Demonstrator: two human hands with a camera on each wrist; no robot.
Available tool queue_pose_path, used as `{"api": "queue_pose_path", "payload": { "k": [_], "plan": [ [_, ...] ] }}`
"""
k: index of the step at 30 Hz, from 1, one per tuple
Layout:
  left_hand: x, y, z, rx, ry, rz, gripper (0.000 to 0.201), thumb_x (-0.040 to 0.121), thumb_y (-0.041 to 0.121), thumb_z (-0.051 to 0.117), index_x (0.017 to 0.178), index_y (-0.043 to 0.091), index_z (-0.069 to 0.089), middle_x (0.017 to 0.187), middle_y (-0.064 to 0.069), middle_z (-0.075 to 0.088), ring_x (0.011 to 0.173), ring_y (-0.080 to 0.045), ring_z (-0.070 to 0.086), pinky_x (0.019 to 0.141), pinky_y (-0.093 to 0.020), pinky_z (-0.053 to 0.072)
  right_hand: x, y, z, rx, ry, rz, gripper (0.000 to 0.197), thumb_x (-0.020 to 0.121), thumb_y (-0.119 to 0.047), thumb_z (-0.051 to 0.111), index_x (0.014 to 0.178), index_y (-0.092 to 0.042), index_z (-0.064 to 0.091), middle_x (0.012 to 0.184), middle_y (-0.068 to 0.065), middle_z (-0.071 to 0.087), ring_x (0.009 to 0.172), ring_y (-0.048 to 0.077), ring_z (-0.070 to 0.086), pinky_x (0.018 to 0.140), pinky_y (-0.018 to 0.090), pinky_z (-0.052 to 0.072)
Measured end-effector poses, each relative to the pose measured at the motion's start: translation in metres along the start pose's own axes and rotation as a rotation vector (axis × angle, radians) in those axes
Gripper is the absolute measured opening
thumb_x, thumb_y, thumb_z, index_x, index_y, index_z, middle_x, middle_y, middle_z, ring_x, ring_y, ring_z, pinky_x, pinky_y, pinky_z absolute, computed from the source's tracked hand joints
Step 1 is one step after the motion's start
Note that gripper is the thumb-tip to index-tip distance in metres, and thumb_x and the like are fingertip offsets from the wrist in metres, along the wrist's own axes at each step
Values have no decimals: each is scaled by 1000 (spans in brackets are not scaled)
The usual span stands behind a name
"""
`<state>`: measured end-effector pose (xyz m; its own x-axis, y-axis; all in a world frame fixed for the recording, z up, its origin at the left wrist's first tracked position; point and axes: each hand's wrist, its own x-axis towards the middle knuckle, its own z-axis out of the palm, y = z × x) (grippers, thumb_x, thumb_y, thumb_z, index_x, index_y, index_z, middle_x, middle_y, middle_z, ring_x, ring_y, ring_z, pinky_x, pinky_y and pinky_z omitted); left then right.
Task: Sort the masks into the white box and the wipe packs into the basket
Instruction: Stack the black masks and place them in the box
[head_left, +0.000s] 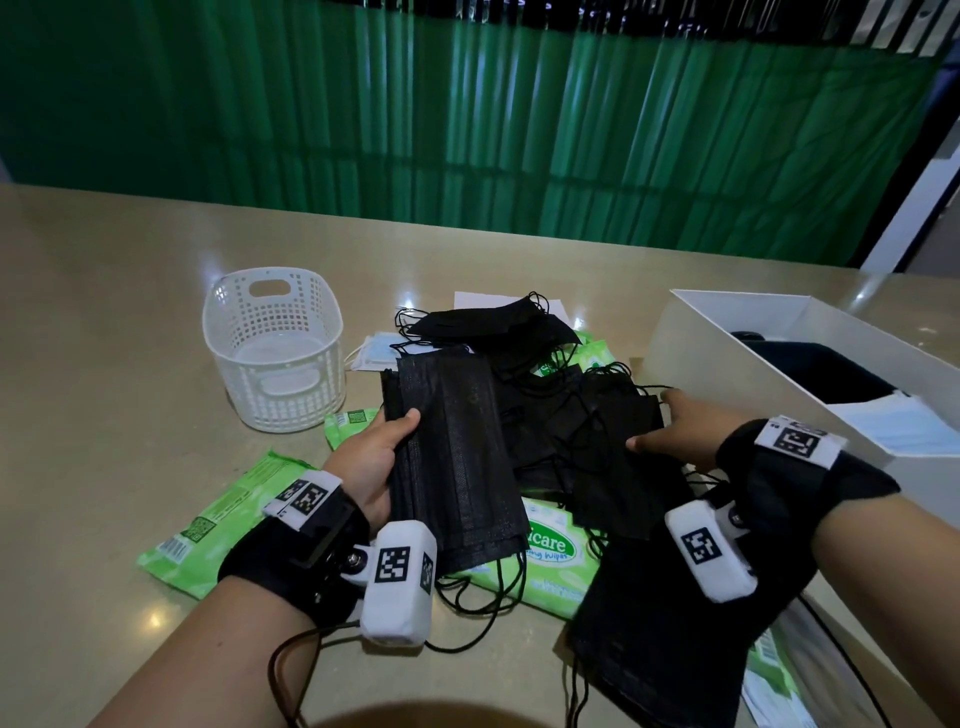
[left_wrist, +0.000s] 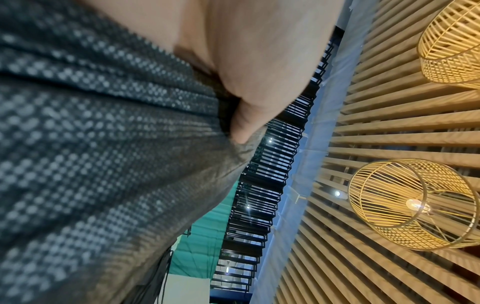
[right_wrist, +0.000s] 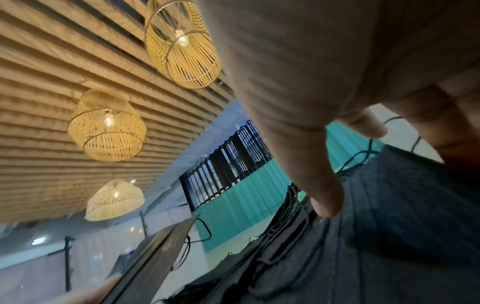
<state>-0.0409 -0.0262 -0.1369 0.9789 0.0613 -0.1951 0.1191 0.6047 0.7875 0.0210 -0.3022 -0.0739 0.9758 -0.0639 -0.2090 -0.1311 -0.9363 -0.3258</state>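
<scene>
While the left hand (head_left: 376, 457), palm up, grips a stack of black pleated masks (head_left: 457, 462) with its thumb across the edge, the right hand (head_left: 685, 428) reaches with fingers spread onto the loose black mask pile (head_left: 597, 431), pinching nothing, between the white plastic lattice basket (head_left: 275, 348) and white box (head_left: 737, 332).

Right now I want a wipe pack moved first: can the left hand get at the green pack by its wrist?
Probably not yet: the left hand already grips a stack of black masks. The green pack itself lies uncovered beside that wrist.
</scene>
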Motion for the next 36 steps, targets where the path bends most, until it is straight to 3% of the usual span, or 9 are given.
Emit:
{"api": "queue_pose_path", "payload": {
  "k": [4, 7, 9, 14, 19, 23, 29, 31, 36],
  "plan": [
    [-3, 0, 3, 30, 5, -6, 22, 98, 12, 43, 117, 16, 54, 87, -11, 70, 73, -25, 68, 54, -39, 59, 12, 9, -1, 178, 14, 30, 55, 82, -22, 71, 127, -5, 46, 97, 13, 59, 89, 28, 60, 64, 30, 47],
    [-3, 0, 3, 47, 0, -11, 32, 98, 13, 43, 129, 15, 48, 96, -12, 66, 80, -26, 64, 58, -39, 59, 12, 11, -3, 257, 59, -7, 18, 83, -13, 69, 90, -12, 53, 74, 7, 54, 70, 23, 53, 57, 27, 42],
    [-3, 0, 2, 66, -7, -24, 35, 98, 14, 44, 133, 15, 47, 99, -13, 66, 82, -27, 64, 62, -40, 58, 11, 10, -3, 271, 52, -37, 27, 83, -11, 67, 69, -14, 45, 64, 4, 46, 59, 17, 45, 52, 24, 37],
    [-2, -1, 2, 83, -8, -32, 33, 98, 15, 44, 131, 15, 48, 95, -13, 67, 81, -27, 64, 60, -40, 58, 7, 5, -2, 172, 22, -59, 39, 82, -18, 69, 59, -13, 38, 59, 3, 44, 57, 16, 44, 55, 25, 37],
    [-2, -1, 0, 96, 8, -37, 34, 99, 17, 44, 132, 12, 48, 96, -14, 66, 80, -28, 64, 56, -39, 59, -2, -5, -23, 555, 208, -186, 16, 86, -8, 57, 72, -14, 56, 66, 7, 56, 58, 19, 53, 52, 25, 42],
    [0, -2, -1, 114, 18, -50, 33, 99, 18, 43, 132, 13, 48, 97, -14, 66, 80, -27, 64, 57, -38, 59, -18, -25, -45, 866, 326, -352, 14, 87, -9, 51, 82, -19, 60, 74, 2, 61, 65, 16, 57, 60, 28, 45],
    [5, -2, -4, 135, 65, -89, 37, 99, 25, 44, 133, 12, 48, 105, -16, 66, 85, -29, 65, 64, -41, 59, -41, -65, -28, 1317, -48, -534, 23, 89, -2, 46, 109, -4, 57, 85, 10, 64, 70, 17, 63, 67, 29, 54],
    [3, -1, -4, 111, 69, -91, 38, 99, 27, 44, 133, 11, 49, 102, -16, 66, 82, -29, 66, 62, -43, 59, -41, -77, -11, 1360, -156, -505, 30, 88, 0, 49, 118, 0, 53, 86, 13, 65, 70, 20, 65, 68, 31, 56],
    [3, 2, -7, 25, 33, -111, 44, 98, 41, 41, 124, 10, 58, 98, -16, 71, 80, -28, 71, 60, -39, 58, -39, -94, 29, 1304, -315, -366, 20, 94, 0, 44, 112, -3, 53, 90, 15, 64, 69, 20, 64, 65, 31, 55]
  ]
}}
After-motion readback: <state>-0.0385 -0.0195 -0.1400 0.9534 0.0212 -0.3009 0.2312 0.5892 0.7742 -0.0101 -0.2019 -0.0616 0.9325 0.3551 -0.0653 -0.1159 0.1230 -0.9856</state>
